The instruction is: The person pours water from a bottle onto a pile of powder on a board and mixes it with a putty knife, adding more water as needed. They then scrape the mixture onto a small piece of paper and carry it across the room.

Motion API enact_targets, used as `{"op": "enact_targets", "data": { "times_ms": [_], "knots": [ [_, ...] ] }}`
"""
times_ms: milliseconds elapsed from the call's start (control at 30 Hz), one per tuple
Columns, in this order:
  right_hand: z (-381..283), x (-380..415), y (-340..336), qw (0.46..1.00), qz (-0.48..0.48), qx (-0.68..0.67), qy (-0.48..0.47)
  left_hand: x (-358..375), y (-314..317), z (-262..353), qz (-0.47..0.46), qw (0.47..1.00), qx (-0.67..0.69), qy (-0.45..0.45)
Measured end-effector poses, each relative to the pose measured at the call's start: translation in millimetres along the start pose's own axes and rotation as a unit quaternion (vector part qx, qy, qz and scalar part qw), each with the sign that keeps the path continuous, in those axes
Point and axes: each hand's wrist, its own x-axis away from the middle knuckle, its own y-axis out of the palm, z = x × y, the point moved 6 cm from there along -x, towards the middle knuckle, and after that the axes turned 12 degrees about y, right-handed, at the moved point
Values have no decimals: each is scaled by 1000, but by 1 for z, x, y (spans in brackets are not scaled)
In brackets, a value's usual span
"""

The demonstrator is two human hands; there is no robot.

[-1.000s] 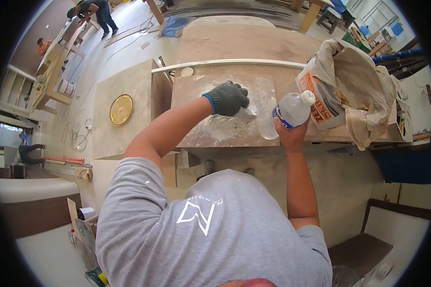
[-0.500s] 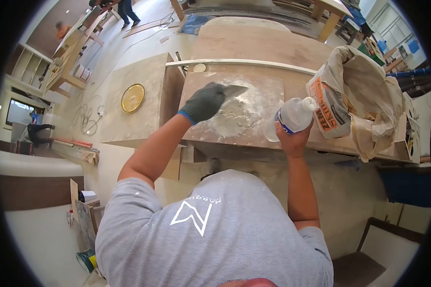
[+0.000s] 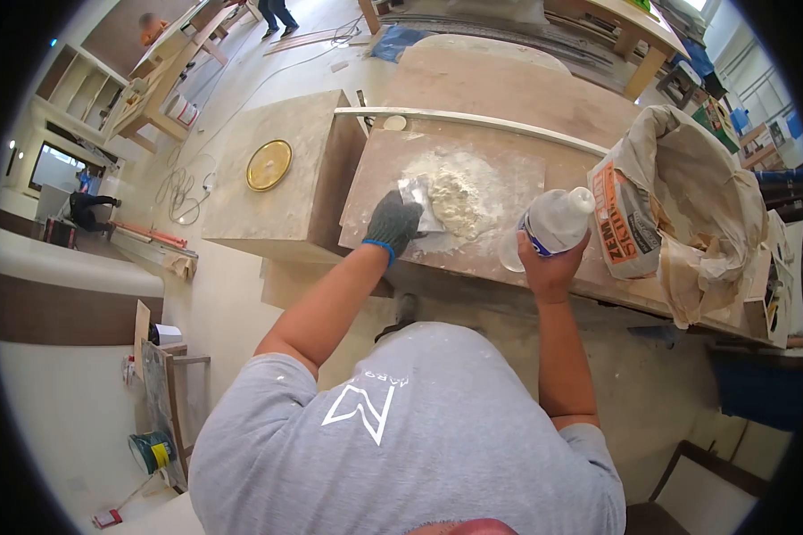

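My left hand [image 3: 394,223], in a dark grey glove, is closed around a metal putty knife [image 3: 424,207]. The blade rests on the board at the left side of a mound of off-white powder [image 3: 459,198], which looks lumpy and damp in the middle. Powder dust spreads over the brown board [image 3: 379,169] under it. Bare and wrapped round a clear plastic bottle [image 3: 558,218], my right hand [image 3: 551,267] keeps it tilted right of the mound. The bottle has a blue label and a whitish top, and I see no stream from it.
Right of the bottle stands an open paper sack [image 3: 629,214] with orange print. A long pale strip [image 3: 482,122] lies behind the board. At left, a box-like block [image 3: 232,196] bears a round gold lid [image 3: 269,165]. Other people [image 3: 91,209] are farther off.
My left hand has drawn the putty knife back toward me, from the mound's far side to its near left. The powder is more heaped up. My right hand still holds the bottle.
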Motion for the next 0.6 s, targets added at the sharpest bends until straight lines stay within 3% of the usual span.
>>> {"op": "enact_targets", "data": {
  "times_ms": [133, 233, 267, 400, 433, 567, 600],
  "knots": [
    [-1, -3, -2, 1000, -8, 17, -2, 12, -28, 12, -40, 998, 43, -38],
    [1, -3, -2, 1000, -10, 19, -18, 49, -7, 9, -43, 976, 135, -166],
    [2, -2, -2, 1000, -5, 17, -14, 53, 16, -4, -27, 986, 79, -145],
    [1, -1, -2, 1000, 2, 24, -13, 14, 18, 50, -14, 994, -105, 4],
    [-1, -2, -2, 999, 5, 29, -17, -3, 16, 58, -33, 981, -181, 60],
    [-1, -2, -2, 1000, 11, 23, -16, -64, -12, 44, -75, 936, -277, 204],
    [-2, -2, 0, 1000, 16, 24, -12, -83, -38, 65, 85, 977, -79, 180]
  ]
}}
